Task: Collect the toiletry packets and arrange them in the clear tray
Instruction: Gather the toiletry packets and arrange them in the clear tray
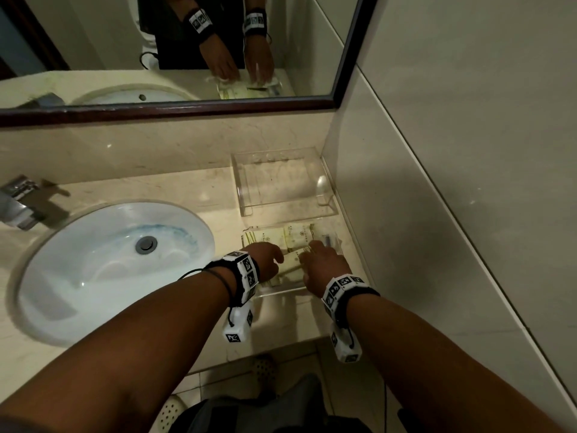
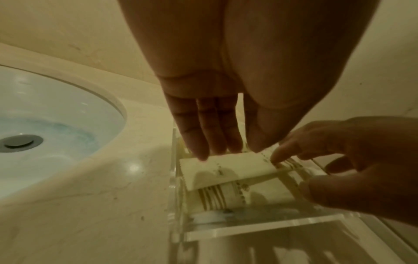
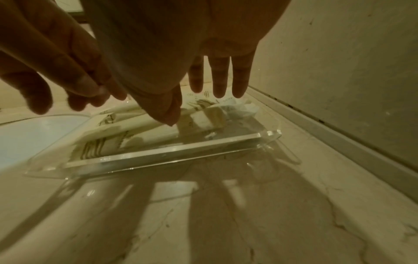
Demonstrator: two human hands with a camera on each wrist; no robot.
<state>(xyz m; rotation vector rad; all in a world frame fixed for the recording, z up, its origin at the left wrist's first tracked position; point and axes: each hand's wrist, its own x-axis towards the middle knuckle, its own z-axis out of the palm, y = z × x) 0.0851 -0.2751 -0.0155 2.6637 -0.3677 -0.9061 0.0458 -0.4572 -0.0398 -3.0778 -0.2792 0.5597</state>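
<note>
A clear tray (image 1: 282, 291) sits on the counter near its front edge, right of the sink. Several cream toiletry packets (image 1: 295, 237) with striped ends lie inside it, overlapping. Both hands reach down into the tray. My left hand (image 1: 276, 257) has straight fingers whose tips rest on the top packet (image 2: 226, 167). My right hand (image 1: 312, 250) is spread with straight fingers (image 3: 218, 89), and its index fingertip (image 2: 277, 157) touches that packet's right end. Seen from the right wrist, the tray's front wall (image 3: 158, 153) stands before the packets (image 3: 135, 132). Neither hand curls round anything.
A second clear tray (image 1: 239, 185) stands farther back by the wall, with a small white object (image 1: 322, 184) inside. The white sink (image 1: 109, 260) and a metal faucet (image 1: 18, 204) lie to the left. A tiled wall (image 1: 437, 182) runs close on the right; the mirror (image 1: 187, 42) hangs behind.
</note>
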